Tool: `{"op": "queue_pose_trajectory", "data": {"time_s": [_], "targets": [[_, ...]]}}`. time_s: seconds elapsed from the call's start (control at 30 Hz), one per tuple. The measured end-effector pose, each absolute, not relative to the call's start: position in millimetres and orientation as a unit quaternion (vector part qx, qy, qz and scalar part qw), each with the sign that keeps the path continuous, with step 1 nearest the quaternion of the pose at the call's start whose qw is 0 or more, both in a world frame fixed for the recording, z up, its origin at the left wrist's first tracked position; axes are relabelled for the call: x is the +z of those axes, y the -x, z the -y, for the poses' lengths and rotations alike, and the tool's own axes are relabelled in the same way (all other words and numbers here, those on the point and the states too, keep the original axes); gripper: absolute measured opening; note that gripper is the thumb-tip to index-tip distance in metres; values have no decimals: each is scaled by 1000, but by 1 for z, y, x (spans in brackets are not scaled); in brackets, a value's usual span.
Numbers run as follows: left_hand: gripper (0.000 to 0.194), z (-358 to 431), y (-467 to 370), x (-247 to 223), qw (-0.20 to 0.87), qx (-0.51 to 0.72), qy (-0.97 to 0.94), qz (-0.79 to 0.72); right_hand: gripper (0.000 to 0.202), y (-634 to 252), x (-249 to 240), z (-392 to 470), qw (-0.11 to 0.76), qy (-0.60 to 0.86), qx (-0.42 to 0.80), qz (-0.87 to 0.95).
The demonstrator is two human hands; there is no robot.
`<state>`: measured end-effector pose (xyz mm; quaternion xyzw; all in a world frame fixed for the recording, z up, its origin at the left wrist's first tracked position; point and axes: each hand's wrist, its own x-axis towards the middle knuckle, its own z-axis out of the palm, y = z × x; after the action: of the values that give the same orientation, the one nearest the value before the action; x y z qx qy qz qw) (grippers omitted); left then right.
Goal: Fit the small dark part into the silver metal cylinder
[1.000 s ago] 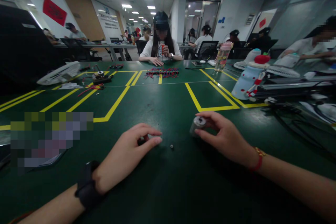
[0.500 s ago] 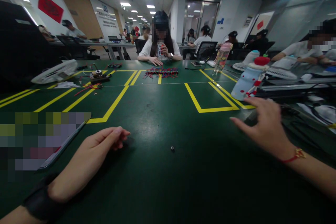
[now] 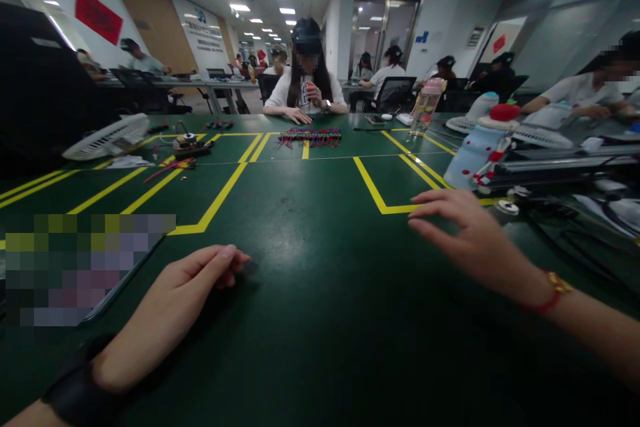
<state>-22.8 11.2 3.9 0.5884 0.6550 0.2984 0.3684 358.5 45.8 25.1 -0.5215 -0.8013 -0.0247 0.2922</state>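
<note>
Silver round metal part [image 3: 509,207]: it sits on the right of the green table [image 3: 325,340], just past the right hand [image 3: 463,237], on the far side of its knuckles. The fingers and thumb of this hand point left, so the part is behind them and not in front. Only its round end shows well, so I can't tell which way its long side runs. The right hand is much nearer to it; the left hand [image 3: 193,287] is well apart, across the table.

The right hand is loose, with a gap between the thumb and fingers. I see nothing in it, though something tiny could hide by the tips. Far of this hand is a blue bottle [image 3: 465,157] with a red top; I can't tell if they touch. Black cords [image 3: 565,240] lie to the right of the metal part.

The left hand is curled up, thumb lying on its fingers. I can't see whether something small is tucked inside. Left of it is a flat thing [image 3: 117,287], mostly blurred out. Far off, in the middle, is a row of red and blue wires [image 3: 310,137], with a person [image 3: 327,90] sitting behind it.
</note>
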Motion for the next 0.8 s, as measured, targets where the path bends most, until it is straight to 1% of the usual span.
{"op": "queue_pose_trajectory", "data": {"time_s": [0.03,0.1,0.17,0.23,0.3,0.43,0.53,0.8], "targets": [[40,-11,22,4,368,298,-589,-655,22,-381,30,-48,299,560,-63,770],[39,-11,20,4,363,298,-592,-656,24,-423,38,-49,275,654,-109,696],[38,-11,18,4,358,296,-594,-656,28,-453,41,-49,221,735,-99,633],[38,-11,18,4,353,293,-593,-662,31,-470,42,-48,177,780,-59,597],[37,-11,18,5,351,291,-590,-666,33,-477,42,-49,165,797,-38,580],[36,-10,16,10,351,291,-587,-669,34,-478,42,-53,169,814,-51,553],[35,-9,14,14,355,288,-589,-667,36,-480,40,-55,171,821,-17,545],[35,-9,17,8,345,297,-596,-661,38,-487,38,-54,199,821,-17,535]]}}
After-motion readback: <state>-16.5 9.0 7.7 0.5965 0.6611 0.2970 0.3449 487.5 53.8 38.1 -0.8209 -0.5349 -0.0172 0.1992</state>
